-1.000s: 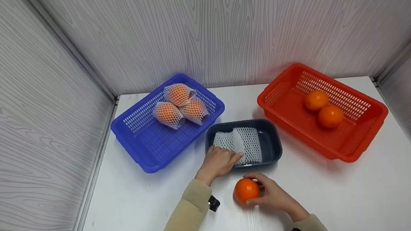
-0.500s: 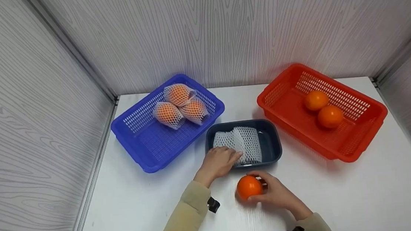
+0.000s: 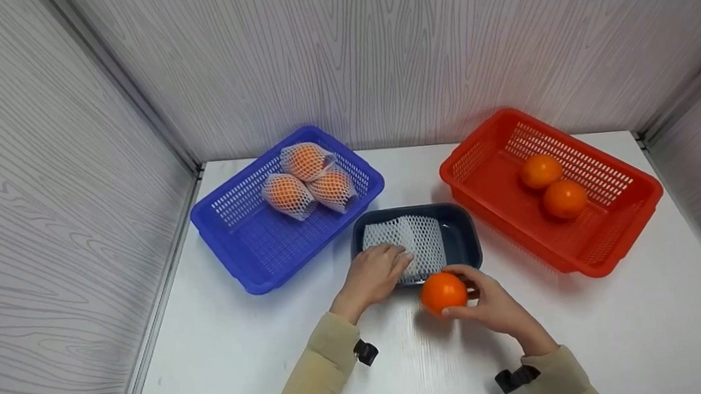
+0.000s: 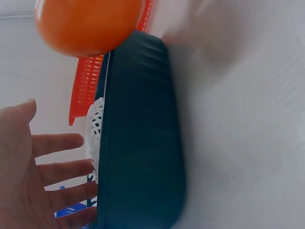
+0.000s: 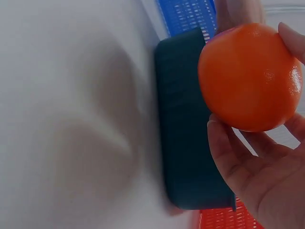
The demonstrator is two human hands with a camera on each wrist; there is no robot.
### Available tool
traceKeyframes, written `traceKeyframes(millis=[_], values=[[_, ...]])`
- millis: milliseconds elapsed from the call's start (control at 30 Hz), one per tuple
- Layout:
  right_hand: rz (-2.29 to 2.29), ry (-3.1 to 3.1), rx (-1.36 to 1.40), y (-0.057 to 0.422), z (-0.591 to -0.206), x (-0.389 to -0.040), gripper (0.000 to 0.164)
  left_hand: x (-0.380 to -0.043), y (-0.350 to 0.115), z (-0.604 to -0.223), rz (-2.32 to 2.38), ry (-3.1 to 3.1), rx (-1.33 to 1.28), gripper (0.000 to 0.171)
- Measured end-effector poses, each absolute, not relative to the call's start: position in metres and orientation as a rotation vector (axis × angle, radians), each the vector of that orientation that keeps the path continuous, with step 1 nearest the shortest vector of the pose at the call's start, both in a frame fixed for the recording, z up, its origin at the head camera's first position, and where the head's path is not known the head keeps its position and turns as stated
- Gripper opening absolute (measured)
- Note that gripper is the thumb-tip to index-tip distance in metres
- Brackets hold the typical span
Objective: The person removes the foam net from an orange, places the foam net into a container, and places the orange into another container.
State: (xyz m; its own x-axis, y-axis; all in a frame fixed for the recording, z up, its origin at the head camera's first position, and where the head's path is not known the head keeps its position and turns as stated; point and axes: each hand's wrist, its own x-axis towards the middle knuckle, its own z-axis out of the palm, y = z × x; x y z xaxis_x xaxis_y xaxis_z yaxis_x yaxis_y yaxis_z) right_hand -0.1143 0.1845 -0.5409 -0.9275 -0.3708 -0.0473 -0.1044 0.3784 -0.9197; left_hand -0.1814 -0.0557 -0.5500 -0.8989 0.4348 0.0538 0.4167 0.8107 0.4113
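The right hand (image 3: 493,304) curls its fingers and thumb round a bare orange (image 3: 444,293), held raised over the worktop (image 3: 244,358) at the near rim of the dark tray (image 3: 458,241). The left hand (image 3: 371,276) reaches over that rim, fingers straight and spread, hiding part of the white nets (image 3: 424,238) inside; whether it touches them I cannot tell. Farther out, three netted oranges (image 3: 332,186) lie together in the blue basket (image 3: 253,243), apparently finished. Half remains unwrapped: the held orange, plus two bare oranges (image 3: 565,198) in the red basket (image 3: 491,175).
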Motion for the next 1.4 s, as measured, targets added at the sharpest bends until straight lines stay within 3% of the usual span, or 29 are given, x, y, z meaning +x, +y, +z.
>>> traceKeyframes(millis=[100,333,667,1033,1400], values=[[-1.584,2.41,-0.383,0.199,-0.548,-0.125,0.067,-0.18,-0.053,-0.548,0.683,2.968,0.703,0.049],[-1.588,2.481,-0.338,0.225,-0.524,-0.142,0.069,-0.177,-0.048,-0.544,0.751,3.0,0.725,0.04],[-1.56,2.576,-0.275,0.263,-0.489,-0.167,0.07,-0.176,-0.031,-0.534,0.807,3.01,0.75,0.044],[-1.504,2.643,-0.079,0.283,-0.45,-0.203,0.085,-0.178,-0.005,-0.517,0.762,2.963,0.788,0.05],[-1.307,2.679,0.028,0.311,-0.44,-0.25,0.097,-0.176,0.021,-0.518,0.689,2.982,0.903,0.049]])
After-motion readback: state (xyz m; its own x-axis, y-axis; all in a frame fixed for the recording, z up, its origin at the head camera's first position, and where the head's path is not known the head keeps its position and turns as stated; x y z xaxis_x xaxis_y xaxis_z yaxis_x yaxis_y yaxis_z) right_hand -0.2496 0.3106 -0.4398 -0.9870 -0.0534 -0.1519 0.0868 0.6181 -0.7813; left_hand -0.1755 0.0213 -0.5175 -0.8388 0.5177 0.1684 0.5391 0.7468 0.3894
